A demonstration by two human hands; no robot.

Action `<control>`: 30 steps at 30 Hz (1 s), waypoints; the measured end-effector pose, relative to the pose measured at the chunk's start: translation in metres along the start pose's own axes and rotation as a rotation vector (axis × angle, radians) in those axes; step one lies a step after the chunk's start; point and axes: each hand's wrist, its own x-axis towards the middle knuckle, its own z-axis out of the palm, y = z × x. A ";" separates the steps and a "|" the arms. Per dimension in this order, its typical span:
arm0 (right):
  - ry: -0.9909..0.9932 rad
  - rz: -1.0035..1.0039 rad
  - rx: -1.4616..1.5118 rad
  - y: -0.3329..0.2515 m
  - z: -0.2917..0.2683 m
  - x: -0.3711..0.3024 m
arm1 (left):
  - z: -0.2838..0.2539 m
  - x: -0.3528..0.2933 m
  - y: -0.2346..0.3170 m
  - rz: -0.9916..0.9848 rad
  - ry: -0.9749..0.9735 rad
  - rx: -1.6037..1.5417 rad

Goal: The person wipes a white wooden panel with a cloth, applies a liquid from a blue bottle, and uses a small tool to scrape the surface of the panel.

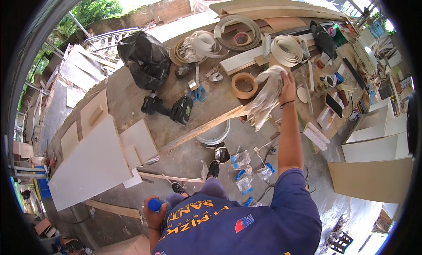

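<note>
My right hand [288, 89] reaches over the workbench edge, closed on a crumpled off-white rag [263, 101] that hangs down past the edge. Down by my left hip, my left hand [152, 219] is wrapped round a bottle with a blue cap [154, 205]; most of the bottle's body is hidden. Close to the rag on the bench lies a tan roll of tape [244, 86], and behind it a coil of white edge banding [286, 51]. A black cordless drill [169, 109] rests further left, beside blue-handled scissors [199, 93].
White boards [92, 162] lie at the left. A black plastic bag [144, 59] and more banding coils [237, 33] sit on the bench. Below the edge are a white bucket [214, 134] and plastic packets [244, 182] on the floor. Cabinet carcasses [373, 156] stand at right.
</note>
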 end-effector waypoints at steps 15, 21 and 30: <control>-0.805 0.024 -0.995 -0.041 0.219 -0.241 | -0.021 0.005 -0.004 0.057 -0.148 -0.481; -1.118 -0.339 -0.613 -0.010 0.272 -0.420 | -0.068 -0.028 -0.023 0.411 0.114 -0.291; -1.272 0.131 -0.240 -0.003 0.316 -0.614 | -0.152 -0.122 -0.094 -0.109 0.114 0.110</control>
